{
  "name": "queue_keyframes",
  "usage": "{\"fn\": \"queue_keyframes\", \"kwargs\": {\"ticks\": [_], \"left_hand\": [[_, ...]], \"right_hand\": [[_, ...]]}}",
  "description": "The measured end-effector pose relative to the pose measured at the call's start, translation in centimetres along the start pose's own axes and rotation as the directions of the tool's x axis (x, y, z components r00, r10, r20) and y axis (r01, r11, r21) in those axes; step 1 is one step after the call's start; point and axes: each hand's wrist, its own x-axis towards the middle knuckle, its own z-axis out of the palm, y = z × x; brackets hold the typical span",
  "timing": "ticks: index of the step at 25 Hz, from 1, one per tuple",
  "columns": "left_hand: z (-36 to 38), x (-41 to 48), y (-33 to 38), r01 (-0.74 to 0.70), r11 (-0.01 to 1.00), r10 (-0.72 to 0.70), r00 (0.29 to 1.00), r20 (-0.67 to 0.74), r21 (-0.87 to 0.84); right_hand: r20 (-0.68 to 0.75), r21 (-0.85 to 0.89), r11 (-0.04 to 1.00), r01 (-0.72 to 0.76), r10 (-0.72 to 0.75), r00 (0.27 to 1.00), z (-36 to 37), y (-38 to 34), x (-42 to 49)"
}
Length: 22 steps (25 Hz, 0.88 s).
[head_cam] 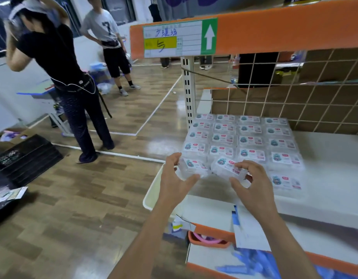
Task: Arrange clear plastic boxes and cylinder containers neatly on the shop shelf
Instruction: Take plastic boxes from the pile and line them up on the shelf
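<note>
I read the boxes [248, 139] on the shelf [325, 150] in rows four across, occupying its left part and running from the near edge toward the wire panel [285, 101] at the far side. The left hand [174, 178] holds the near-left box [194, 166]. The right hand [252, 182] holds the second box [227, 168], just right of it. The upright post [188, 89] stands at the far-left corner.

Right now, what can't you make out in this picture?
Head view:
- Print on the stacked clear boxes: too small and blurred to read.
- Left side of the left front box: hidden by the left hand.
- Near edge of the tilted box: covered by the right hand.
- Pink item in the orange tray below: mostly hidden by the shelf lip.
- Shelf's right end: cut off by the frame edge.
</note>
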Motion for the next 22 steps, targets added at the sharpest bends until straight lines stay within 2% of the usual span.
{"fn": "queue_keyframes", "kwargs": {"ticks": [8,13,19,22], "left_hand": [[-0.8,1.1,-2.6,0.075,0.996,-0.072,0.995,0.066,-0.046],[-0.6,1.3,-2.9,0.047,0.997,-0.042,0.996,0.082,-0.054],[-0.8,1.1,-3.0,0.0,1.0,-0.001,0.994,0.106,0.013],[-1.0,1.3,-2.8,-0.021,1.0,0.019,0.993,0.114,0.02]], "right_hand": [[0.058,-0.193,0.979,0.057,-0.047,0.997,1.3,0.5,-0.7],[0.104,-0.256,0.961,0.104,-0.079,0.991,2.4,1.1,-0.2],[0.016,-0.331,0.93,0.157,-0.161,0.987,4.0,1.4,0.1],[-0.027,-0.339,0.931,0.133,-0.151,0.988,4.5,1.1,0.1]]}}
